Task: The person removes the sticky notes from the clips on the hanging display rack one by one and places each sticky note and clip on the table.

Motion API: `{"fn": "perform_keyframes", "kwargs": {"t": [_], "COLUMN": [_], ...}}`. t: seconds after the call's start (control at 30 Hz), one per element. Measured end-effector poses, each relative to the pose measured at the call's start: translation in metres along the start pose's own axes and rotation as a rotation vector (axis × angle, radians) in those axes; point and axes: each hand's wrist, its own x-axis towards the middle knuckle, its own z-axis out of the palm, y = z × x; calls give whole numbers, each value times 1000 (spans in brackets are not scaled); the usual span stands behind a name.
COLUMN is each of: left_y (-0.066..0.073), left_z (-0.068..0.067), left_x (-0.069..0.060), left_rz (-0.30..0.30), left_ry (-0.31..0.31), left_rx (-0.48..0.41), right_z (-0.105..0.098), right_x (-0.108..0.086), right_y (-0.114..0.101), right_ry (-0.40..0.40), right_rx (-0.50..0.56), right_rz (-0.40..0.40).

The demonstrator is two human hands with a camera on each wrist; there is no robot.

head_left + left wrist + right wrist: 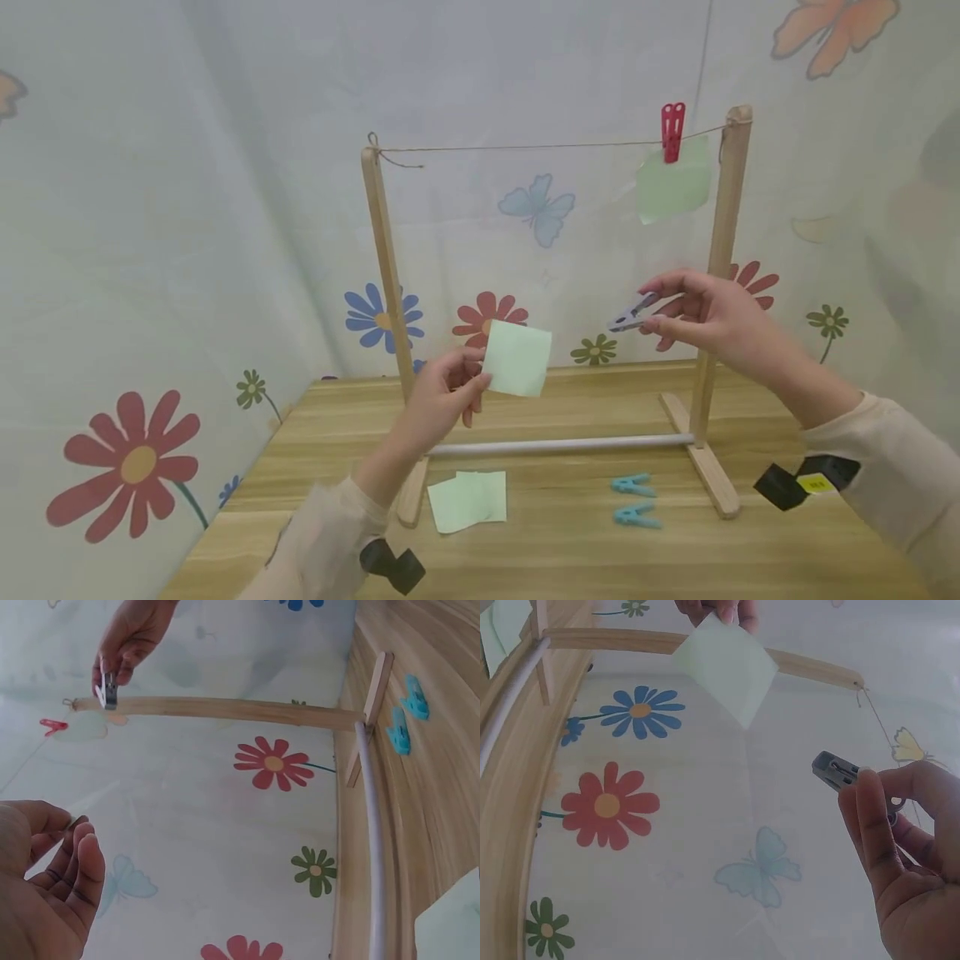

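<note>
My left hand [447,386] pinches a pale green square of paper [517,358] by its left edge, held up in front of the wooden frame. My right hand [701,312] grips a grey clothespin [632,317] between thumb and fingers, its tip pointing left toward the paper. The two hands are apart, both below the string [517,147]. Near the string's right end, a red clothespin [672,133] clips another green paper [675,183]. In the right wrist view, the grey clothespin [834,769] sits at the fingertips.
Two blue clothespins [633,485] lie on the wooden table [570,550], right of overlapping green papers [468,500]. The frame has a left post [386,250], a right post [723,217] and a white bottom bar [555,445]. A flowered cloth [247,208] hangs behind.
</note>
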Motion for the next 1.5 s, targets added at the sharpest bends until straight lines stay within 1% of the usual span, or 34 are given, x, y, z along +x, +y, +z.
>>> {"fn": "perform_keyframes", "kwargs": {"t": [0.13,0.23,0.4,0.53,0.67,0.83,1.07,1.23,1.37,1.43,1.5], "left_y": [-16,-30,-50,-63,-75,-88,-108,-116,-120,-124,-128], "left_z": [0,-1,-2,-3,-2,0,4,9,11,11,11], "left_x": [-9,-16,-27,-33,-40,-47,-56,-59,-62,-63,-65], "left_rz": [-55,-108,-212,-275,-300,-323,-386,-415,-420,-423,-435], "left_ry": [6,14,48,65,68,66,84,102,107,107,108], "left_rx": [-27,-53,-100,-95,-82,-104,-81,-93,-65,-39,-13], "right_z": [10,16,25,31,38,45,54,57,63,67,71], "right_x": [-11,-20,-32,-40,-47,-56,-71,-80,-87,-92,-97], "right_y": [12,23,42,53,60,66,81,95,106,113,118], "right_ry": [-2,-10,-44,-68,-85,-85,-102,-99,-97,-92,-84], "right_rx": [31,63,164,218,218,195,185,197,206,207,198], "right_rz": [-10,-12,-2,-11,-2,10,79,75,91,94,118]}}
